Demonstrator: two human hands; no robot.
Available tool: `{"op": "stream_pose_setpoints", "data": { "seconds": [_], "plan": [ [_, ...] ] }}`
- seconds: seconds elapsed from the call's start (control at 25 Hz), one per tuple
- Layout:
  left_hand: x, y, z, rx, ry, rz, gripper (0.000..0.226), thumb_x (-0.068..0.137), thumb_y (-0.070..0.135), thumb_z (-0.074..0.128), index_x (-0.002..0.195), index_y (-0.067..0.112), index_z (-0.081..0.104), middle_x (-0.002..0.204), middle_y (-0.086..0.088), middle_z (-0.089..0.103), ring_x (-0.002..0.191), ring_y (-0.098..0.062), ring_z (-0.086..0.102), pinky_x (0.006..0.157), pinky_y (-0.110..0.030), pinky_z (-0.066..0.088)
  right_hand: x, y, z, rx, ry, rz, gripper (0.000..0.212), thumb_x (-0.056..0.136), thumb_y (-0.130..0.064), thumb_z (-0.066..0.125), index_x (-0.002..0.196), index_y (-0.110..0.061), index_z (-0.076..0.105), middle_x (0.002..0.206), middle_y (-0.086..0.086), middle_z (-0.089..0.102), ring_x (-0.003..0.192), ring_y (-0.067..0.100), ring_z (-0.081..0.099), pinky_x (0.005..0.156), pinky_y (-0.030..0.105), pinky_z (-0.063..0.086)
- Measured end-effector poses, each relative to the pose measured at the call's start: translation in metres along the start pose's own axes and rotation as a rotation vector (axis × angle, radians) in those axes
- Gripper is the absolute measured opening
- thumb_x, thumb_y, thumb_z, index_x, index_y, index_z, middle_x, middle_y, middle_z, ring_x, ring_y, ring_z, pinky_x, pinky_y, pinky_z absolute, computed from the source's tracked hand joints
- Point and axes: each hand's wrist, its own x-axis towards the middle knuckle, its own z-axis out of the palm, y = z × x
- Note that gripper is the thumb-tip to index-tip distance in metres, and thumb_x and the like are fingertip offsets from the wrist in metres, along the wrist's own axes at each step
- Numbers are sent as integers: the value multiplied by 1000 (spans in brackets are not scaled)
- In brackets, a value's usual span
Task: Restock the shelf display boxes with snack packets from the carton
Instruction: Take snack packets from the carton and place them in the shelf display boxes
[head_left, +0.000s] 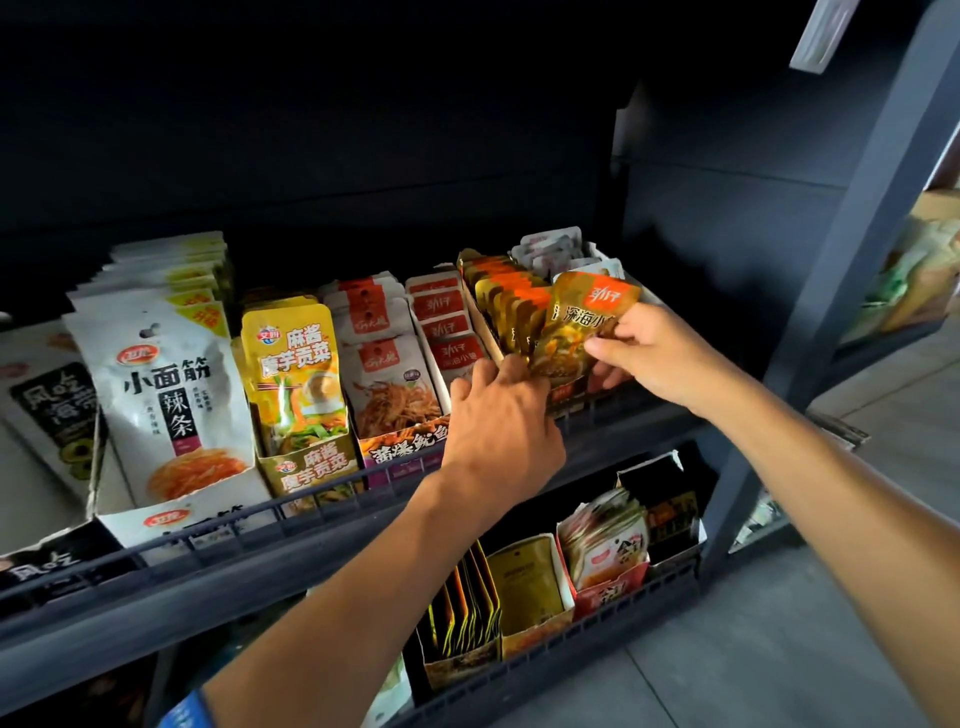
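Observation:
My right hand pinches a gold snack packet with an orange label at the front of a row of like gold packets in a display box on the upper shelf. My left hand reaches in beside it, fingertips touching the lower left edge of the gold packets. Whether the left fingers hold anything is hidden. The carton is out of view.
Left along the shelf stand boxes of white-and-red packets, brown squid packets, yellow packets and big white packets. A wire rail fronts the shelf. The lower shelf holds more boxes. A dark upright post stands at right.

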Motion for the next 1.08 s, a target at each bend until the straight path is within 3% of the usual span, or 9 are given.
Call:
{"op": "stream_pose_setpoints", "data": {
  "seconds": [0.12, 0.24, 0.56, 0.64, 0.72, 0.8, 0.88, 0.96, 1.08],
  "plan": [
    [1, 2, 2, 49, -29, 11, 40, 90, 31, 50, 128, 18, 55, 130, -5, 46, 120, -29, 40, 100, -45, 33, 5, -3, -6, -144, 38, -23, 12, 95, -22, 63, 107, -24, 61, 86, 0, 71, 73, 17, 72, 76, 41, 61],
    [0, 2, 5, 82, -15, 21, 38, 89, 30, 52, 125, 20, 57, 127, -6, 42, 119, -29, 38, 99, -45, 33, 7, -7, -7, -288, 36, -42, 19, 93, -32, 63, 112, -27, 61, 93, -4, 66, 84, 17, 66, 80, 43, 58],
    [-4, -8, 5, 50, -15, 51, 42, 88, 29, 53, 129, 24, 55, 133, -2, 40, 123, -26, 36, 101, -44, 30, 0, -25, -1, -549, -5, -122, 11, 98, -25, 59, 104, -19, 52, 77, -17, 43, 65, -4, 40, 53, 12, 28],
    [-5, -8, 6, 33, -11, 53, 41, 88, 28, 53, 129, 24, 56, 134, -2, 40, 123, -26, 36, 102, -44, 29, -3, -22, 2, -546, -24, -130, 13, 96, -23, 62, 107, -21, 54, 80, -16, 48, 64, -6, 40, 52, 9, 29],
    [-6, -9, 6, 25, 0, 54, 40, 88, 27, 53, 128, 25, 57, 133, -2, 40, 123, -26, 36, 102, -44, 29, -1, -17, 3, -560, -36, -92, 28, 92, -25, 68, 117, -15, 59, 104, -5, 61, 74, -1, 49, 63, 12, 35],
    [-6, -10, 6, 17, 8, 48, 39, 88, 27, 53, 126, 25, 59, 131, -3, 41, 122, -26, 36, 101, -44, 30, -3, -16, 2, -492, 72, -70, 47, 87, -23, 72, 129, -18, 51, 127, 0, 56, 96, 11, 55, 78, 23, 41],
    [-6, -11, 6, 17, 4, 57, 39, 88, 27, 53, 126, 25, 59, 131, -3, 41, 122, -25, 36, 101, -43, 30, -10, -21, 7, -414, 230, -211, 62, 85, -14, 67, 140, -24, 38, 141, 0, 48, 117, 15, 53, 90, 29, 43],
    [-7, -13, 5, 21, 16, 72, 40, 88, 27, 52, 127, 26, 59, 131, -3, 41, 120, -25, 35, 99, -42, 30, -17, -25, 17, -556, 149, -358, 70, 89, -10, 56, 151, -26, 26, 155, -2, 33, 131, 19, 45, 103, 37, 45],
    [-8, -17, 3, 29, 23, 90, 41, 88, 27, 52, 128, 28, 59, 129, -3, 40, 118, -25, 36, 98, -41, 31, -19, -23, 23, -631, 70, -313, 74, 92, -16, 53, 156, -25, 17, 163, -7, 13, 146, 20, 26, 113, 42, 36]
  ]
}}
